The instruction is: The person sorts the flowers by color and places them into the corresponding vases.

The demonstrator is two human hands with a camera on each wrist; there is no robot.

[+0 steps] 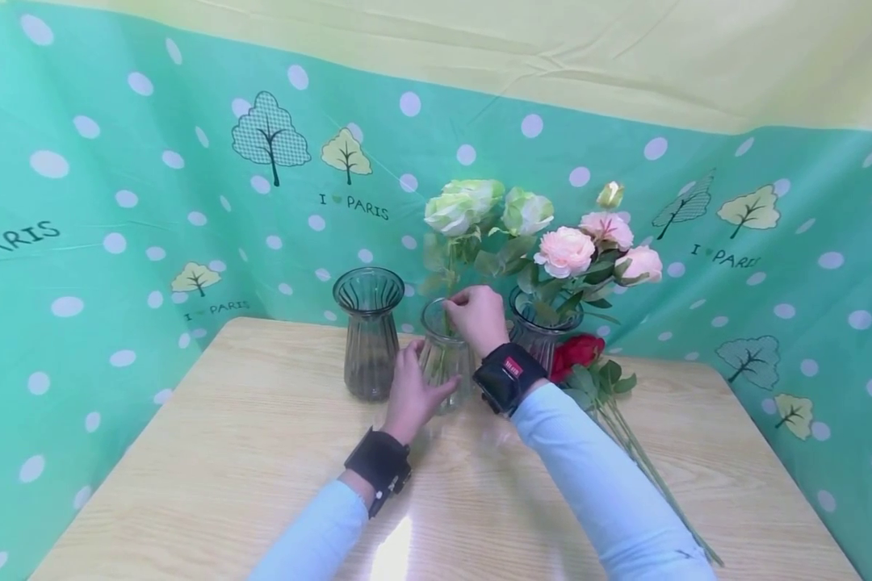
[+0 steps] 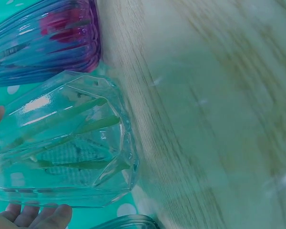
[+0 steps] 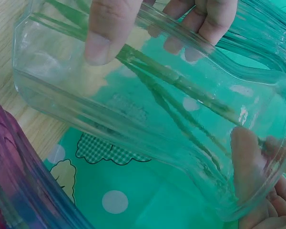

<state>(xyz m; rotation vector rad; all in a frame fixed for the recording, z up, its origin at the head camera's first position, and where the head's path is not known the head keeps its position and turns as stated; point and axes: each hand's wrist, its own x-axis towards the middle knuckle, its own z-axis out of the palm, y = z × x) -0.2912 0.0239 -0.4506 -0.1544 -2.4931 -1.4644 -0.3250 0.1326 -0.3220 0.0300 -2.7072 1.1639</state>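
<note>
A clear glass vase (image 1: 442,355) stands in the middle of the table, with several green stems (image 2: 86,126) inside it. My left hand (image 1: 412,394) grips its body, thumb (image 3: 107,36) on one side and fingers on the other. At the rim, my right hand (image 1: 480,317) pinches a stem, its thumb (image 3: 245,164) showing through the glass. Above it are pale green-white artificial flowers (image 1: 465,206). Just to the right stands a grey glass vase (image 1: 545,324) holding pink flowers (image 1: 567,252); the right wrist partly hides it.
A grey ribbed vase (image 1: 371,355) without flowers stands left of the clear one. Red roses (image 1: 580,353) lie at the right, their long stems (image 1: 650,468) reaching toward the front edge. Behind the wooden table (image 1: 225,452) hangs a green dotted curtain (image 1: 153,202).
</note>
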